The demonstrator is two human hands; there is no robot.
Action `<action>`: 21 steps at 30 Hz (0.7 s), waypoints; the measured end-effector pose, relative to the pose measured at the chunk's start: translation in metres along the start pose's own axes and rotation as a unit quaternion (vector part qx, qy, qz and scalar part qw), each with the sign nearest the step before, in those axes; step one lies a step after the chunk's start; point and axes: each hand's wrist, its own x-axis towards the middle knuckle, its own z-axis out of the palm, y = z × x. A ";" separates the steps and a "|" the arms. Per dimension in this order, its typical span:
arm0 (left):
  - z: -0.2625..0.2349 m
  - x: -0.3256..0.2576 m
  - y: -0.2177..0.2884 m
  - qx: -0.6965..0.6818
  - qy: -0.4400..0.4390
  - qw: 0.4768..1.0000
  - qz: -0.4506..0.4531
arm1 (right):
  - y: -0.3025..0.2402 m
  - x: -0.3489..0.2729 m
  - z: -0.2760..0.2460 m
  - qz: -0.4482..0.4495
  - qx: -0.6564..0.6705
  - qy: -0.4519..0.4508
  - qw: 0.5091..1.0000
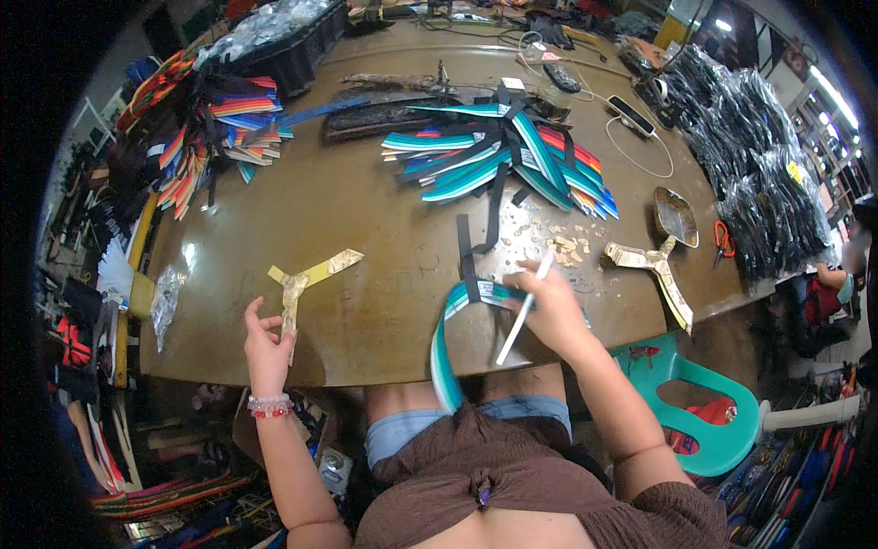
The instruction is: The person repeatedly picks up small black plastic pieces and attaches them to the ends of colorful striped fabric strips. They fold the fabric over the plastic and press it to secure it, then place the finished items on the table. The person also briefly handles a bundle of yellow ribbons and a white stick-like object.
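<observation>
Left hand [265, 346]: raised at the near edge of the table, palm turned inward, fingers loosely curled and parted, thumb apart, gripping nothing; beaded bracelet at the wrist, bare forearm running down to the lower edge of the view. Right hand [549, 311]: over the near edge of the table, fingers closed around a thin white stick held slantwise, knuckles up, wrist bent; bare forearm angling down and right to a brown sleeve at the elbow.
</observation>
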 end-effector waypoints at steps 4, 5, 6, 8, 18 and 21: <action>-0.003 0.017 0.017 0.189 -0.001 0.980 0.066 | -0.010 -0.002 -0.039 0.004 0.038 0.166 0.985; 0.000 0.019 0.030 0.165 0.006 0.986 0.035 | -0.017 0.001 -0.045 0.004 0.052 0.149 0.987; 0.004 0.018 0.047 0.110 0.014 0.990 0.089 | -0.024 0.003 -0.048 -0.013 0.068 0.139 0.988; 0.014 0.012 0.091 0.034 0.003 0.995 0.090 | -0.041 0.009 -0.042 -0.040 0.070 0.120 0.989; 0.083 -0.036 0.198 0.062 -0.111 0.916 0.381 | 0.023 -0.006 -0.033 0.044 0.055 0.032 0.997; 0.079 -0.029 0.179 0.136 -0.295 0.883 0.340 | 0.047 -0.034 -0.018 0.117 -0.041 -0.133 0.983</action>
